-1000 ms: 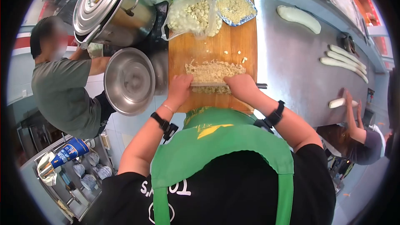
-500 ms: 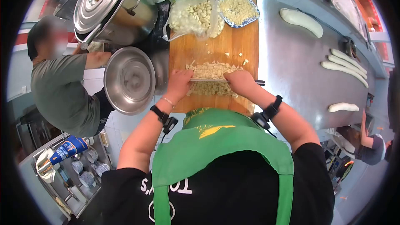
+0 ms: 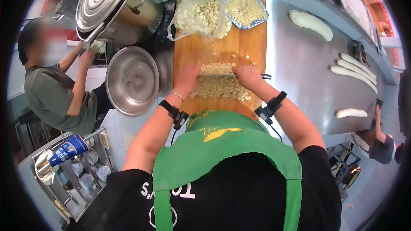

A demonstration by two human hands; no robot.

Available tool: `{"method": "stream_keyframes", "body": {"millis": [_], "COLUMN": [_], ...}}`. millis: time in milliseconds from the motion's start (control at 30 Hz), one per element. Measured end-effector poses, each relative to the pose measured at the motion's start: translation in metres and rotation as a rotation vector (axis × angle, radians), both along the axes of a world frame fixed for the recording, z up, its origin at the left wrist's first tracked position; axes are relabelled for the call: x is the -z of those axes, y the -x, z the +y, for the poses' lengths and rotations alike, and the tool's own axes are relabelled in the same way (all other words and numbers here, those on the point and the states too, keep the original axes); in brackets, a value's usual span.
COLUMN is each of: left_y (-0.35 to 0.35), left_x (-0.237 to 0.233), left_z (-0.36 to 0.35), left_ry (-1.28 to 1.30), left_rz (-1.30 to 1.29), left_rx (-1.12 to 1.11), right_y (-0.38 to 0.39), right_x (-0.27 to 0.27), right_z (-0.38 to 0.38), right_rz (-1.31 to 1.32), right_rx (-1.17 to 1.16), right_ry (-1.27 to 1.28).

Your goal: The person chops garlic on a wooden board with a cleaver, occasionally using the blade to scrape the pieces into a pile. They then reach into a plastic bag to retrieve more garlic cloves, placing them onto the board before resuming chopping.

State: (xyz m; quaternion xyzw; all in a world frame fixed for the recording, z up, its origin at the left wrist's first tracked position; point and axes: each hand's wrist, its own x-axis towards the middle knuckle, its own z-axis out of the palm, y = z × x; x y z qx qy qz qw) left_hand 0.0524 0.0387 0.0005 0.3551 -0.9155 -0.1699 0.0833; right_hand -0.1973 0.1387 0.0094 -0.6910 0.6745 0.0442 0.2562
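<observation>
Black-handled steel knife [image 3: 217, 75] moved forward over pale chopped pieces [image 3: 220, 88], left hand [image 3: 188, 80], right hand [image 3: 249, 78] clasping ends; even strokes seemed best.

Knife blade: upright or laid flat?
Upright: from above, the knife blade shows only as a thin strip between left hand and right hand, chopped pieces on both sides.

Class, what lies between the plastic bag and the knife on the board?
The head view shows bare board, scattered bits, then part of the chopped pile.
</observation>
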Motion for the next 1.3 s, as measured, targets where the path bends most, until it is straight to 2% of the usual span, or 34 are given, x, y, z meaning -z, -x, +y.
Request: {"method": "stream_keyframes", "body": {"millis": [100,167,300,367,400,467,600,700,800,900,967,1067,1133,1233,1300], "left_y": [-0.003,-0.009,-0.010,-0.007,-0.010,-0.003,-0.005,-0.011,-0.001,-0.011,-0.019,-0.010,-0.013,-0.004,0.007], "left_x": [-0.004,0.006,-0.009,-0.026,-0.019,0.001,-0.010,-0.012,0.002,-0.013,-0.011,0.006,-0.009,-0.007,-0.003], "left_z": [-0.007,0.009,0.012,0.012,0.021,0.024,0.018,0.032,0.033,0.026,0.040,0.041,0.038,0.034,0.031], "left_ry": [-0.029,-0.095,-0.113,-0.146,-0.160,-0.044,-0.075,-0.168,-0.018,-0.107,-0.131,-0.095,-0.117,-0.125,-0.093], "left_rz": [0.081,0.057,-0.020,0.081,0.077,0.054,0.053,0.094,0.088,0.088,0.080,0.024,0.063,0.099,0.107], "left_rx": [0.110,0.067,0.080,0.120,0.117,0.163,0.133,0.138,0.141,0.164,0.151,0.120,0.132,0.132,0.123], "right_y": [-0.010,-0.013,-0.008,-0.013,-0.018,-0.009,-0.013,-0.023,-0.010,-0.023,-0.030,-0.012,-0.014,-0.012,-0.002], "right_x": [-0.045,-0.010,-0.022,-0.039,-0.043,-0.011,-0.038,-0.028,-0.007,-0.050,-0.012,0.000,-0.014,-0.041,-0.010], "right_z": [0.008,0.023,0.017,0.021,0.030,0.037,0.039,0.053,0.052,0.058,0.074,0.067,0.063,0.049,0.051], "right_rz": [-0.016,-0.036,-0.030,-0.003,0.014,-0.014,-0.071,-0.026,-0.045,-0.079,-0.113,-0.128,-0.151,0.016,0.025], "right_rx": [-0.016,0.012,-0.012,0.007,0.014,0.028,0.029,0.040,0.037,0.032,0.068,0.062,0.022,0.034,0.040], "right_ry": [0.013,-0.002,0.018,0.019,0.007,0.001,0.038,0.050,-0.018,0.016,0.033,0.089,0.078,-0.045,-0.020]}}
